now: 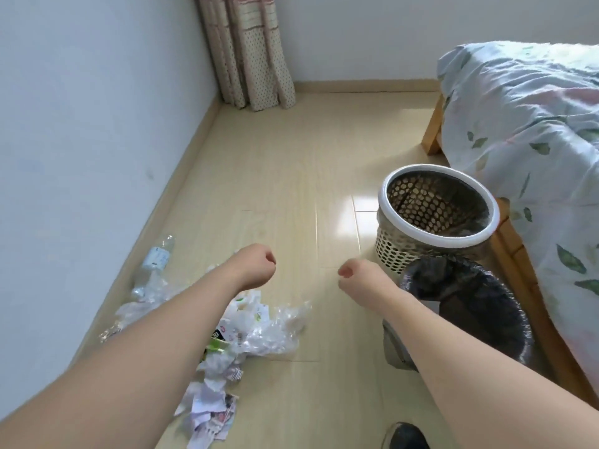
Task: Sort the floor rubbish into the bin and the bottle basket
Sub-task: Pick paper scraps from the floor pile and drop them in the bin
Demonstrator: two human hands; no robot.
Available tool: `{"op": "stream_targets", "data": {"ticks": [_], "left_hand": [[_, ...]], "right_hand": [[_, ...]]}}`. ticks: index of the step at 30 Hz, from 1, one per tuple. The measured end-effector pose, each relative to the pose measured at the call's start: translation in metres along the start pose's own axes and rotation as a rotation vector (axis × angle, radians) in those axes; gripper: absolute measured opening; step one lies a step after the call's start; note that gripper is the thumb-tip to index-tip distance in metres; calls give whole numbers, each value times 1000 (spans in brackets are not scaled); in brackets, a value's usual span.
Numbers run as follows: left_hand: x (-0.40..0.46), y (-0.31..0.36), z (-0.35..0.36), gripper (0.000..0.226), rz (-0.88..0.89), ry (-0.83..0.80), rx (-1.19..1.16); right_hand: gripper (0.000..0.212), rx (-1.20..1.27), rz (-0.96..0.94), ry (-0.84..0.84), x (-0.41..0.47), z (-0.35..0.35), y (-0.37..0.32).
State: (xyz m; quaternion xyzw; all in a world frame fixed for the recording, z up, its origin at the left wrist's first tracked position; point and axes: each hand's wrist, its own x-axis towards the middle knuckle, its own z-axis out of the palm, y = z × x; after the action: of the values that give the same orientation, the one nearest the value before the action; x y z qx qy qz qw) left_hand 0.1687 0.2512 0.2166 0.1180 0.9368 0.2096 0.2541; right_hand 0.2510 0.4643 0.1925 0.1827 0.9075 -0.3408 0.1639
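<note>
A heap of rubbish lies on the wooden floor at lower left: crumpled paper (pixel 210 403), clear plastic wrap (pixel 278 328) and a green-labelled packet (pixel 216 344). A clear plastic bottle (pixel 155 264) lies by the left wall. The beige mesh basket (pixel 486 241) with a white rim stands at right, empty. In front of it stands the bin (pixel 515 325), lined with a black bag. My left hand (pixel 256 268) hovers above the heap, fingers curled, holding nothing. My right hand (pixel 355 275) is also curled and empty, just left of the bin.
A bed (pixel 531 131) with a leaf-patterned cover and wooden frame runs along the right. A curtain (pixel 249 53) hangs in the far corner. The white wall (pixel 81 124) borders the left. A dark shoe (pixel 406 437) shows at the bottom edge.
</note>
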Motion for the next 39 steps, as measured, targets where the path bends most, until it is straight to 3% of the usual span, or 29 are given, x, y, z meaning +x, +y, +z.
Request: {"op": "stream_targets", "data": {"ticks": [7,12,16,18,21,26,33,37,39], "left_hand": [[-4,-130,13,28,-146,18,-44],[10,-184,59,31,-188,-78,-9],[27,-207,85,35,-169,-100,23],[33,-220,93,38,-135,-85,118],[32,-240,102,39,-60,-35,293],[23,-270,121,42,139,14,661],[17,-279,134,39,321,210,842],[14,-273,123,27,283,197,829],[12,-264,110,22,163,148,740]], "right_hand": [[42,-170,-116,-196,30,107,-57],[61,-399,-176,-304,43,183,-37],[77,-654,-207,-296,50,233,-17],[73,-740,-229,-287,55,251,-10],[43,-828,-331,-215,63,262,-9],[21,-753,-389,-153,76,252,-18],[19,-572,-250,-29,81,228,-23],[30,-437,-196,-6,77,207,-32],[33,-334,-184,4,70,189,-39]]}}
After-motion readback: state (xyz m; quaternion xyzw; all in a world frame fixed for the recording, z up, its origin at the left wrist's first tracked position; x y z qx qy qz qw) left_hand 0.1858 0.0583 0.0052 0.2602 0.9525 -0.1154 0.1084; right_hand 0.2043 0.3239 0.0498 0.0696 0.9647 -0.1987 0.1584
